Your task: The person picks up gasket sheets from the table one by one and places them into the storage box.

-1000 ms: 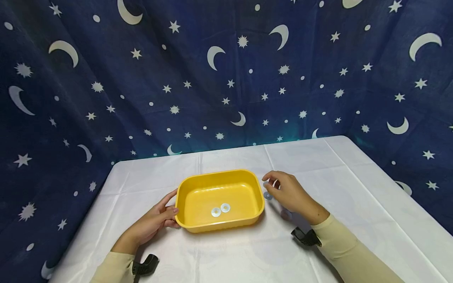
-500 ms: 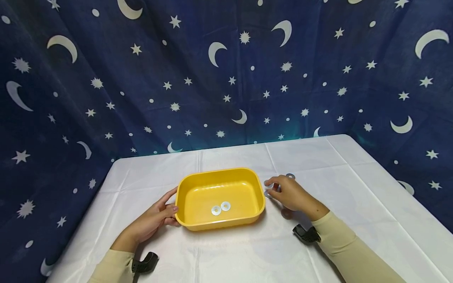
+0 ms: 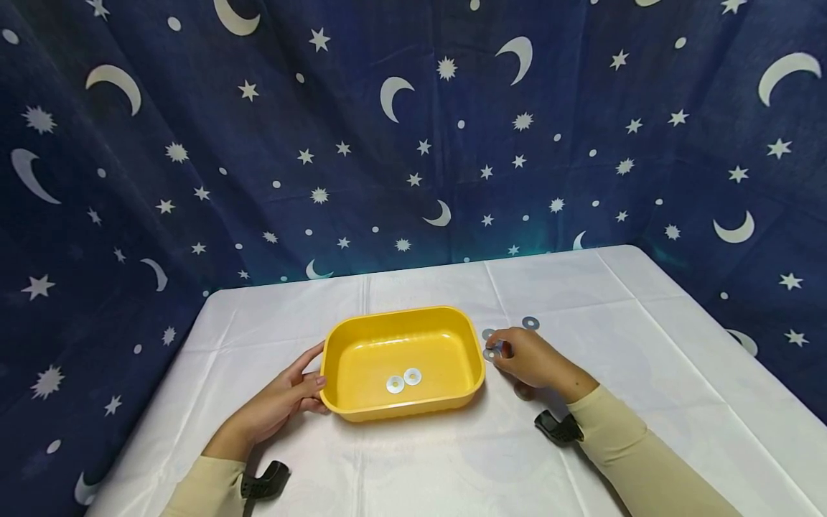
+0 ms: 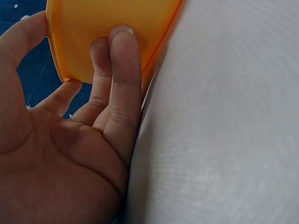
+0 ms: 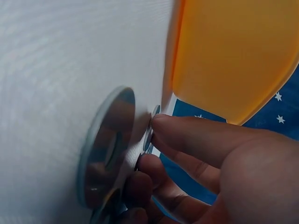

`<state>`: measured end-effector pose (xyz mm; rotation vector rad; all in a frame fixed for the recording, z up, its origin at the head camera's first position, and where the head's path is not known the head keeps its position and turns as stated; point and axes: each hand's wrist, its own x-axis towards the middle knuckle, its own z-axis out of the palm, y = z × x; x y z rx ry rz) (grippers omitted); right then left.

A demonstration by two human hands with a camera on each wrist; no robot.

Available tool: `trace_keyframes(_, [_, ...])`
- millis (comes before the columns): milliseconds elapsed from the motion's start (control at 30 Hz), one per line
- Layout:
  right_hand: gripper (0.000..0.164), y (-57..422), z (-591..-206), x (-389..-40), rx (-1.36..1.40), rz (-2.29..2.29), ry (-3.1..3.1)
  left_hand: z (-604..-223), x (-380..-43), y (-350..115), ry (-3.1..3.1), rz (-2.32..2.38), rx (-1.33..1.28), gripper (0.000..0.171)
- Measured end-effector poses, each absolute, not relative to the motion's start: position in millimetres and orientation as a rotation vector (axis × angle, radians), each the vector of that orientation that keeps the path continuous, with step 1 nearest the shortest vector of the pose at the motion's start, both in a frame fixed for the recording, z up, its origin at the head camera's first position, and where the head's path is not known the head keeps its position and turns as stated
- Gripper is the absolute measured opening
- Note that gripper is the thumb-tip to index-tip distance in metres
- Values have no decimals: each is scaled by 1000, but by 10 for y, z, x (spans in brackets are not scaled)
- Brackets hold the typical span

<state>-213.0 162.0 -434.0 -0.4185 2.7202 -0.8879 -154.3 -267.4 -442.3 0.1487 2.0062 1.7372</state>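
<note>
Left hand (image 3: 276, 408) gripping tray (image 3: 413, 411), right hand (image 3: 535, 360) pinching washer (image 3: 487, 356), 2 in tray.

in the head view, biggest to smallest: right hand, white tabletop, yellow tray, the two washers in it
1. White tabletop
2. Yellow tray
3. Right hand
4. Two washers: they look alike, so unranked

"What's that shiny thing?"

"The near ring (image 5: 97, 154). It has a hole and lies flat on the white tabletop (image 5: 56, 70). A bit of another ring (image 5: 105, 210) sits just beside it."

"And the right hand's grip (image 5: 229, 156)?"

"Close beside the near ring. The fingers (image 5: 159, 170) are bent, and the thumb (image 5: 187, 130) touches a farther ring (image 5: 149, 133) past it. I can't tell if that's pinched."

"What's farther past the near ring?"

"A yellow-orange tub (image 5: 229, 53), and blue cloth (image 5: 282, 109) with white stars."
</note>
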Motion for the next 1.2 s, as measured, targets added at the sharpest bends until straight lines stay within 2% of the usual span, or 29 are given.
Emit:
trace_keyframes(333, [17, 1607, -4313, -2106, -405, -862, 2714, -4437, -1556, -2684, 1996, 1745, 165, 75])
trace_keyframes(1200, [27, 1609, -4287, -2064, -470, -894, 2666, -4434, -1538, -2676, 2005, 1738, 149, 75])
